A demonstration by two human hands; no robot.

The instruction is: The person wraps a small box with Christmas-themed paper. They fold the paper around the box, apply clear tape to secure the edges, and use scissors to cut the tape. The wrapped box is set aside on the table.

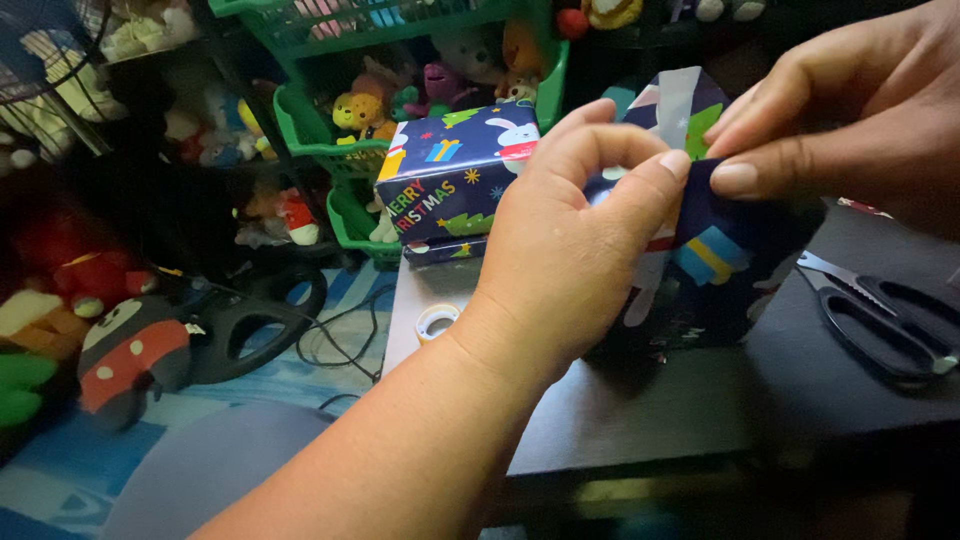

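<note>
- Pinching a fold of dark blue gift wrap point(715, 250) at its upper edge: left hand point(570, 240), thumb and forefinger clamped on the paper.
- Pressing the same fold from the other side: right hand point(850, 110), fingertips closed against the paper, thumbnail facing the camera.
- Under the paper, a box on the dark table point(700, 400), half covered, the flap raised and not taped down.
- Already wrapped and stacked behind: a finished present point(455, 170) in matching paper.
- Lying unused: tape roll point(435, 320) to the left, black scissors point(880, 320) to the right.
- Beyond, green baskets point(350, 150) of plush toys.
- By the look of it, folding midway; taping left.
</note>
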